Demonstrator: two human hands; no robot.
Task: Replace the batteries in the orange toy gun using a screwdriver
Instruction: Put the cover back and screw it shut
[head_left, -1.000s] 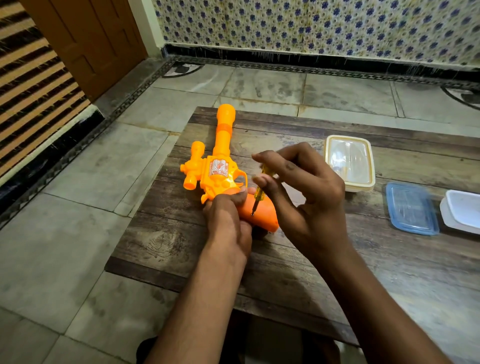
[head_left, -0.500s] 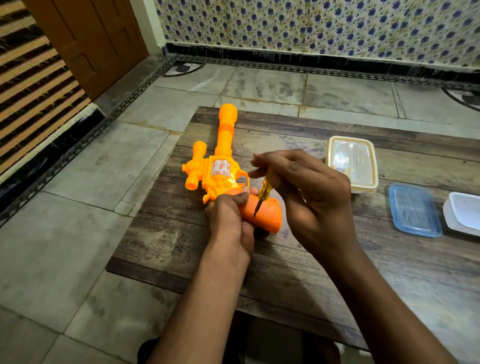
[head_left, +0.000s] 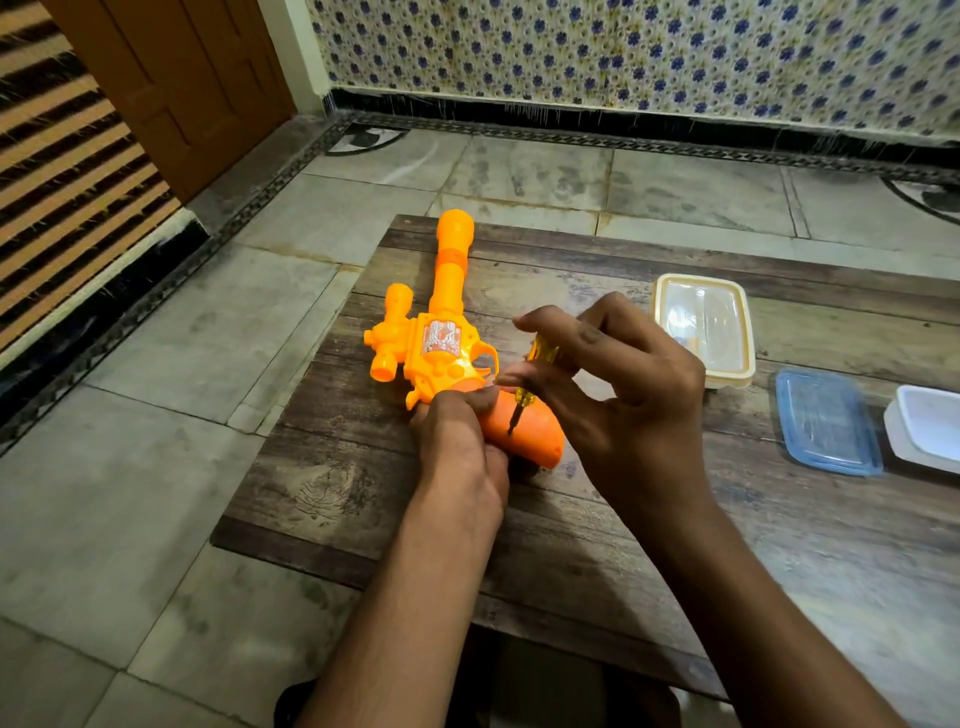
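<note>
Bright orange toy gun (head_left: 447, 332) with silver patterned sticker (head_left: 441, 338) on body. Transparent yellow screwdriver (head_left: 530, 379) handle, dark shaft. Brown wood-grain table (head_left: 675, 545); cream-rimmed clear container (head_left: 704, 327), translucent blue lid (head_left: 826, 421), white container (head_left: 924, 428); blue-flowered wall tiles (head_left: 623, 52).

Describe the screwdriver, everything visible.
The screwdriver is small, with a clear yellow plastic handle and a thin dark metal shaft. It stands tilted, tip down on the grip of the orange toy gun. The right hand pinches its handle in the fingertips, hiding the top. The left hand steadies the gun beside it.
</note>
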